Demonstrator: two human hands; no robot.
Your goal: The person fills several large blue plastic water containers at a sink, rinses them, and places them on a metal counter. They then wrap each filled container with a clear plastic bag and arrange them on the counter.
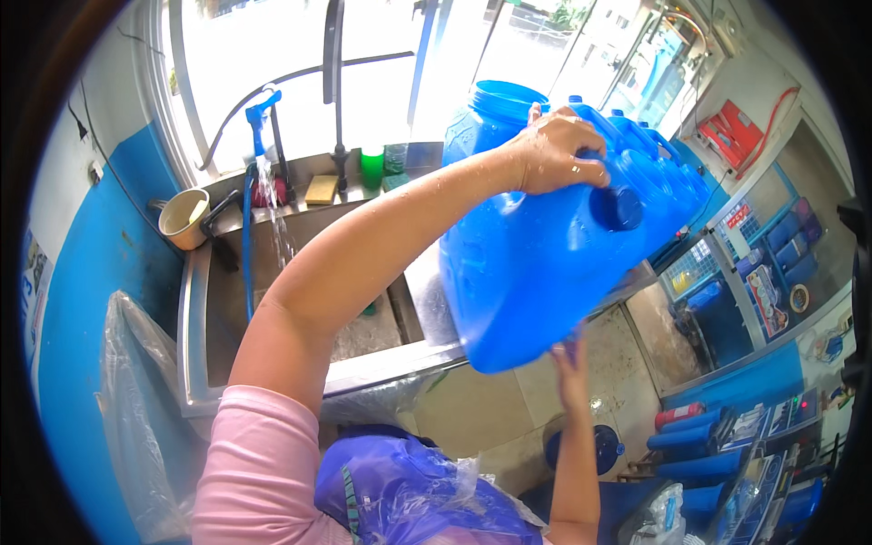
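A large blue plastic jerrycan is held up over the right end of the sink. My left hand, wet with drops, grips it at the top, by its handle, between a wide uncapped mouth and a small capped spout. My right hand supports it from beneath; part of that hand is hidden behind it. More blue containers stand in a row just behind it. Water runs from a blue spray nozzle into the steel sink.
A cup sits at the sink's left corner. On the back ledge are a yellow sponge and a green tumbler. A round blue bottle lies on the floor. Clear plastic sheeting hangs at left.
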